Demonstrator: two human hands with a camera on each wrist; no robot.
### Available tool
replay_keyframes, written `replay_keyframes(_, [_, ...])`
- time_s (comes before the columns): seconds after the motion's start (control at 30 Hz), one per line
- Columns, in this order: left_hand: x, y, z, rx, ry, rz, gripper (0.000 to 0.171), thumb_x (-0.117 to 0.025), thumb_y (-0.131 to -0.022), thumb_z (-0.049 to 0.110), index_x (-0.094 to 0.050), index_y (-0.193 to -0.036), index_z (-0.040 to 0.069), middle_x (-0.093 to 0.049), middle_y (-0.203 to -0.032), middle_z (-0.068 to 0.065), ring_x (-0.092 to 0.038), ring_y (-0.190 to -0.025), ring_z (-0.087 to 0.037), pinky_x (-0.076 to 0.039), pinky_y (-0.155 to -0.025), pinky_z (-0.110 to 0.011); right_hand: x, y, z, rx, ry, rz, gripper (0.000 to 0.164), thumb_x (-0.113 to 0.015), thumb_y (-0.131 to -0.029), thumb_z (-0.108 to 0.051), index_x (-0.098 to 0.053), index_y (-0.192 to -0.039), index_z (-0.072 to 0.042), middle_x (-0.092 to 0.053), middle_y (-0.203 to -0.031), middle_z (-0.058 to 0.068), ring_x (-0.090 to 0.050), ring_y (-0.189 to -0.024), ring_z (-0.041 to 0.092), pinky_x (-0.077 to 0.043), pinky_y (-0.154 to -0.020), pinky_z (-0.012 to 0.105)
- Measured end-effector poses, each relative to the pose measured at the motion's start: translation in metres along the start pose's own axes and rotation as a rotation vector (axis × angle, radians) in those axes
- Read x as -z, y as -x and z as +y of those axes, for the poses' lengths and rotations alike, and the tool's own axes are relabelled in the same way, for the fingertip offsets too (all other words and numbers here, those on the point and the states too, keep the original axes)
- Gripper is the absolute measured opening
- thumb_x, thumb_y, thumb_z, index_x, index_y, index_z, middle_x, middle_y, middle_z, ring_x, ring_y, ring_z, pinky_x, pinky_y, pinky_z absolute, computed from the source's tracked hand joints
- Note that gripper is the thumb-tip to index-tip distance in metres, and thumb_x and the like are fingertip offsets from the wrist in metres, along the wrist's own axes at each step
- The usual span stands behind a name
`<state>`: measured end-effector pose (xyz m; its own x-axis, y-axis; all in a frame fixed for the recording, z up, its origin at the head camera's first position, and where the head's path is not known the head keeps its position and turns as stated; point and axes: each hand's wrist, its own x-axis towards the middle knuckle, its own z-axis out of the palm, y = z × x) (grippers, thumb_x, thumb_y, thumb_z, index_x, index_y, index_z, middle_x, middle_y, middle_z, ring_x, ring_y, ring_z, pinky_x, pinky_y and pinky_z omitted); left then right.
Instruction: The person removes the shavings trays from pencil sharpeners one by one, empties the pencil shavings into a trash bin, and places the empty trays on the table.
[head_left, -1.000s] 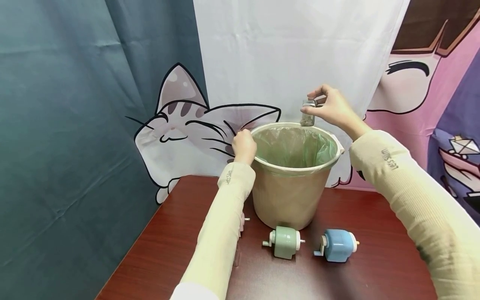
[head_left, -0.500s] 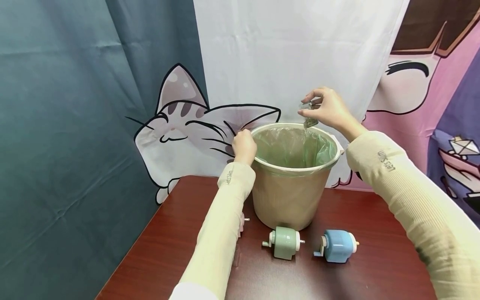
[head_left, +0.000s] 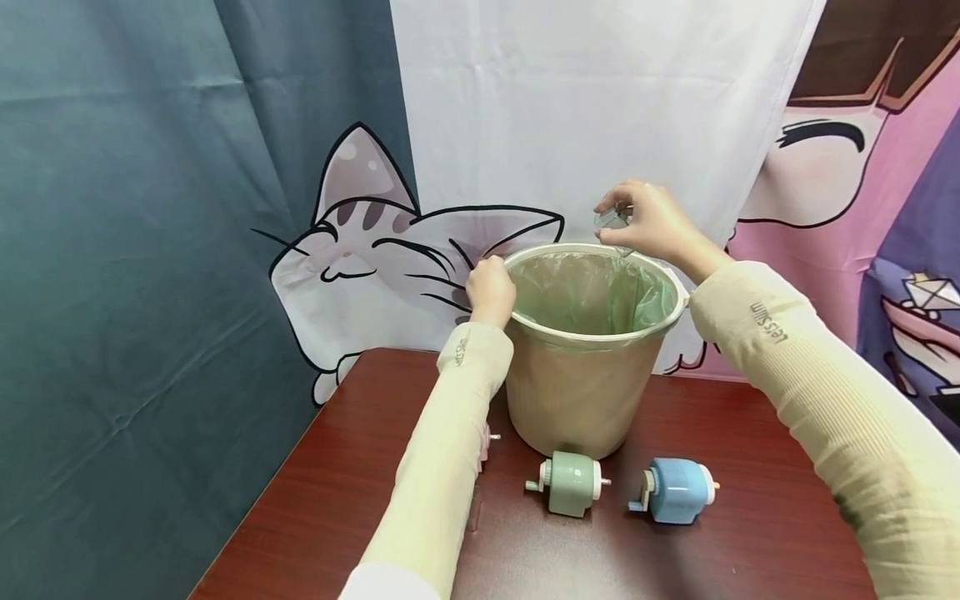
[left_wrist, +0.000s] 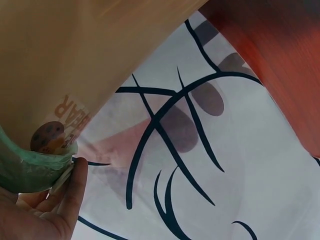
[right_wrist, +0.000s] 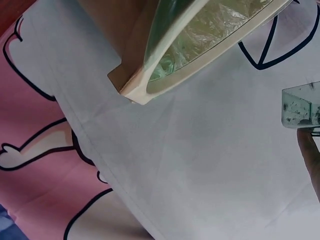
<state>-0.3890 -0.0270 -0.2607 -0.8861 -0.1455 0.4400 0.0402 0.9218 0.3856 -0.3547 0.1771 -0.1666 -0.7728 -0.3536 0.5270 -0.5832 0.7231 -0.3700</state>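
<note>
My left hand point(head_left: 491, 290) grips the left rim of a beige trash can point(head_left: 581, 392) lined with a green bag point(head_left: 543, 292). In the left wrist view its fingers point(left_wrist: 76, 190) curl over the rim and the bag's edge. Above the far right side of the can, my right hand point(head_left: 654, 221) pinches a small clear shavings box point(head_left: 611, 219), tilted over the opening. Dark specks cling inside the box point(right_wrist: 297, 111) in the right wrist view, where one finger lies under its edge and most of the hand is out of frame.
In front of the can stand a green crank pencil sharpener point(head_left: 573, 485) and a blue one point(head_left: 678, 492). A pink one point(head_left: 484, 447) is mostly hidden behind my left sleeve, near a clear piece point(head_left: 474, 512). A printed curtain point(head_left: 510, 108) hangs behind the table point(head_left: 322, 492).
My right hand has tipped the box from upright, and the grey-brown shavings in it have dropped toward the can. My left hand has kept its place on the rim.
</note>
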Motion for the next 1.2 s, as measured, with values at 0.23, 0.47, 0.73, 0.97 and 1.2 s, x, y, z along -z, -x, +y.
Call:
replay_keyframes(0.23, [0.000,0.000,0.000,-0.003,-0.005,-0.003,0.017,-0.057,-0.088,0.008,-0.070,-0.097,0.004,-0.071,-0.100,-0.014,-0.068,-0.091,-0.032,-0.055,-0.074,-0.041,0.000,0.000,0.000,0.068,0.079,-0.083,0.027,-0.064,-0.071,0.000,-0.062,-0.097,0.008,-0.064,-0.101,0.024,-0.057,-0.096,0.035,-0.043,-0.088,0.047])
replay_keyframes(0.47, [0.001,-0.001,0.001,0.002,-0.005,-0.006,0.016,-0.057,-0.088,0.008,-0.070,-0.096,0.004,-0.071,-0.100,-0.014,-0.068,-0.091,-0.031,-0.055,-0.074,-0.041,-0.001,0.002,0.000,0.109,0.140,-0.109,0.023,-0.066,-0.071,0.001,-0.062,-0.093,0.006,-0.063,-0.101,0.021,-0.058,-0.093,0.035,-0.045,-0.084,0.046])
replay_keyframes(0.73, [0.000,0.002,0.001,0.005,-0.013,-0.010,0.017,-0.057,-0.088,0.009,-0.069,-0.097,0.004,-0.071,-0.099,-0.014,-0.069,-0.090,-0.031,-0.055,-0.074,-0.041,-0.003,0.007,0.005,0.033,0.117,-0.130,0.025,-0.065,-0.077,-0.004,-0.057,-0.097,0.008,-0.051,-0.118,0.029,-0.048,-0.103,0.040,-0.039,-0.088,0.052])
replay_keyframes(0.97, [-0.003,0.006,0.000,-0.007,-0.013,-0.009,0.016,-0.057,-0.087,0.009,-0.070,-0.096,0.004,-0.071,-0.098,-0.014,-0.069,-0.090,-0.031,-0.055,-0.074,-0.041,-0.004,0.013,0.008,-0.026,0.084,-0.154,0.030,-0.062,-0.083,-0.009,-0.053,-0.108,0.006,-0.059,-0.111,0.029,-0.055,-0.099,0.039,-0.042,-0.087,0.051])
replay_keyframes(1.2, [0.000,0.001,-0.001,0.002,0.003,0.014,0.016,-0.059,-0.085,0.009,-0.070,-0.095,0.003,-0.071,-0.097,-0.015,-0.069,-0.089,-0.032,-0.055,-0.073,-0.042,-0.001,0.013,0.008,0.018,0.071,-0.181,0.040,-0.059,-0.084,-0.008,-0.051,-0.121,0.008,-0.055,-0.120,0.028,-0.052,-0.110,0.040,-0.039,-0.097,0.052])
